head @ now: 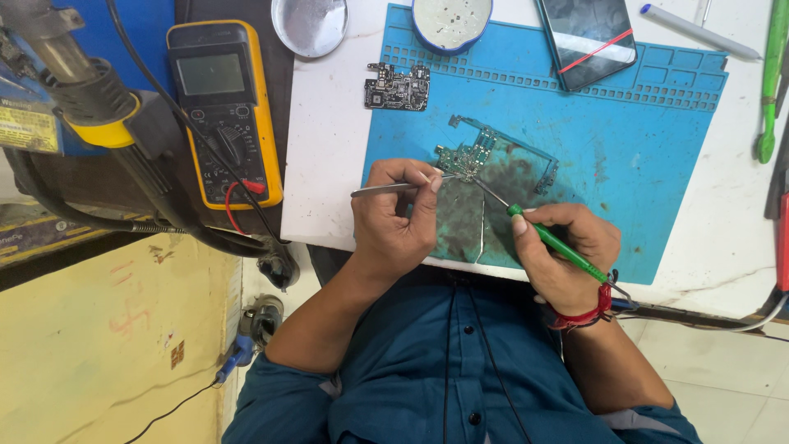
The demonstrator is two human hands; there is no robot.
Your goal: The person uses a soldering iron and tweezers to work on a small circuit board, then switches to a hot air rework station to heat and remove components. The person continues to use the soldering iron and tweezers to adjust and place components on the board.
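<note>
On the blue work mat (641, 164) that covers the white desk (325, 148), a bare green circuit board (485, 152) lies flat, just beyond both hands. The left hand (394, 218) is closed around a pair of metal tweezers (393, 187), whose tips reach the board's near left edge. The right hand (567, 251) is curled shut on a green-handled soldering iron (559, 245), held like a pen, with its thin tip meeting the board at almost the same spot. I judge the board to be light, thin and stiff but fragile, crowded with small parts, so it is best gripped by its bare edges rather than its face. A second, darker circuit board (398, 86) lies well apart near the mat's upper left corner, and a yellow multimeter (223, 111) rests off the desk to the left.
</note>
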